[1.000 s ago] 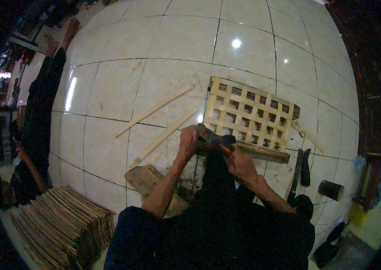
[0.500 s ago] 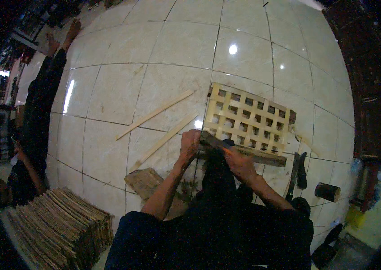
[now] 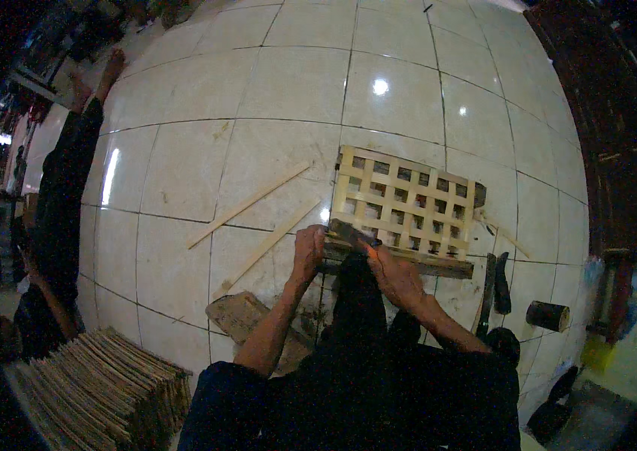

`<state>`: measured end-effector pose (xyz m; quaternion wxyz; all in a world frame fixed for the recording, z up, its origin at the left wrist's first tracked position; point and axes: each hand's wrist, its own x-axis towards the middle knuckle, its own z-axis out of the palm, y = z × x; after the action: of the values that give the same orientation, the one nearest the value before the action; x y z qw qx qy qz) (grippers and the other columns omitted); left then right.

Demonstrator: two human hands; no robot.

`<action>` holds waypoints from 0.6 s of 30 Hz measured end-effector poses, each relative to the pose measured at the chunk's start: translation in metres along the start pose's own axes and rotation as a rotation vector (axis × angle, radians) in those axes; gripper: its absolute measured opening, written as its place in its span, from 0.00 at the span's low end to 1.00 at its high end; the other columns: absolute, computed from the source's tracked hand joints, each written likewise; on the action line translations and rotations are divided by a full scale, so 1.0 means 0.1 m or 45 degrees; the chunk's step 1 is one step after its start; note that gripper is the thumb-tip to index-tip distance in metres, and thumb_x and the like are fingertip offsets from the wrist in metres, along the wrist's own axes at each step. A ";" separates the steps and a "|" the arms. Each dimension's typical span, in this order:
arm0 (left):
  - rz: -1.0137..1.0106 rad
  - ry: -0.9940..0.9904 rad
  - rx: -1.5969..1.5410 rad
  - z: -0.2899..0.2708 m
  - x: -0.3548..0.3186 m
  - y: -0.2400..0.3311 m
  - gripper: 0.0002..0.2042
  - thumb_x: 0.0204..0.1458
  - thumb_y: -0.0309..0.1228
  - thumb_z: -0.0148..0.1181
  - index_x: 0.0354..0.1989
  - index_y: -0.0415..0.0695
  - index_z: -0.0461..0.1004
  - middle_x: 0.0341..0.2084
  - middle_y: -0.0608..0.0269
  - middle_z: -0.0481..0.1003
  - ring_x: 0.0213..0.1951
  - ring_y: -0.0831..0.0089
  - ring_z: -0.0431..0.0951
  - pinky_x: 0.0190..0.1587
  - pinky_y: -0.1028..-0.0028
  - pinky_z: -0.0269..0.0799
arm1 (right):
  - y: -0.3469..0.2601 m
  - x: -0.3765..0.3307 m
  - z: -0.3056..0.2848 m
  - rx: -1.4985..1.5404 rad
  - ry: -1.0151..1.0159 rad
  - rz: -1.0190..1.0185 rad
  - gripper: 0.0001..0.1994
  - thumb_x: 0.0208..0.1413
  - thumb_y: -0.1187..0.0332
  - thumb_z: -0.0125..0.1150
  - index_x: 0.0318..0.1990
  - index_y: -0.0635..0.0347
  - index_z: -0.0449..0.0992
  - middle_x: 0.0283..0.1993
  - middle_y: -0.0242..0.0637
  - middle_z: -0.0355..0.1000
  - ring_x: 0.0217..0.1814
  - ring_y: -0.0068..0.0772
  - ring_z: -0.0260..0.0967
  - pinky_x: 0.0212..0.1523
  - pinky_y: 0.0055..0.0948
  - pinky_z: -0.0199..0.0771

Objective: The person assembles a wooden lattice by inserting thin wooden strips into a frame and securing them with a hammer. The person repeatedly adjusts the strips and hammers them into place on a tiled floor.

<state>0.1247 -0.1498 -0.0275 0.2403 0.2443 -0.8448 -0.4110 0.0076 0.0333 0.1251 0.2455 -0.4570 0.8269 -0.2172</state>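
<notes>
A pale lattice of woven flat strips (image 3: 411, 193) lies on dark wooden boards on the floor in front of me. My right hand (image 3: 399, 284) is wrapped round a dark-headed tool (image 3: 350, 234) with an orange part at its handle; blade or hammer head, I cannot tell. The tool's head lies over the lattice's near left corner. My left hand (image 3: 308, 254) is closed beside that corner, close to the tool's tip. Whatever its fingers grip is hidden. A dark wooden bar (image 3: 439, 267) runs along the lattice's near edge.
Two loose pale strips (image 3: 249, 204) lie left of the lattice. A worn flat block (image 3: 237, 313) is by my left forearm. A long dark blade (image 3: 486, 295) and a dark cylinder (image 3: 548, 316) lie right. Stacked sheets (image 3: 100, 387) and another person's legs (image 3: 70, 158) are left.
The view has shifted slightly, so the floor and lattice sit a little lower and further left. Both hands stay at the lattice's near left corner, with the tool still in the right.
</notes>
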 end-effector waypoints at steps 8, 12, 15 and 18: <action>-0.335 -0.169 -0.244 0.08 -0.16 -0.43 0.20 0.61 0.40 0.42 0.36 0.33 0.74 0.30 0.44 0.73 0.34 0.53 0.73 0.39 0.61 0.68 | -0.02 -0.23 -0.30 0.378 0.278 -0.139 0.17 0.63 0.52 0.48 0.48 0.54 0.67 0.28 0.50 0.72 0.28 0.58 0.71 0.27 0.51 0.69; -0.144 0.024 0.074 -0.11 -0.05 0.10 0.14 0.59 0.35 0.48 0.43 0.35 0.72 0.39 0.46 0.74 0.42 0.52 0.72 0.47 0.60 0.66 | 0.41 -1.02 -0.11 0.390 0.518 0.336 0.15 0.62 0.55 0.50 0.47 0.54 0.69 0.29 0.47 0.73 0.29 0.54 0.72 0.29 0.45 0.70; 0.027 0.087 0.018 -0.05 0.04 0.53 0.13 0.55 0.29 0.55 0.46 0.38 0.71 0.43 0.47 0.73 0.48 0.53 0.70 0.53 0.59 0.61 | 0.57 -1.73 0.02 0.397 0.588 0.900 0.13 0.62 0.58 0.53 0.48 0.55 0.70 0.29 0.46 0.72 0.31 0.49 0.73 0.30 0.40 0.69; 0.386 -0.301 0.158 0.15 0.32 1.11 0.15 0.52 0.27 0.59 0.49 0.41 0.71 0.47 0.51 0.72 0.51 0.53 0.68 0.56 0.58 0.59 | 0.82 -2.32 0.53 0.250 0.725 1.162 0.13 0.61 0.59 0.54 0.48 0.54 0.71 0.30 0.47 0.73 0.31 0.48 0.73 0.31 0.40 0.70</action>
<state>0.0675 -0.1004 0.0611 0.1831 0.0785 -0.9179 -0.3431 0.0935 0.2668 0.0838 0.1228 0.0503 0.9508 -0.2799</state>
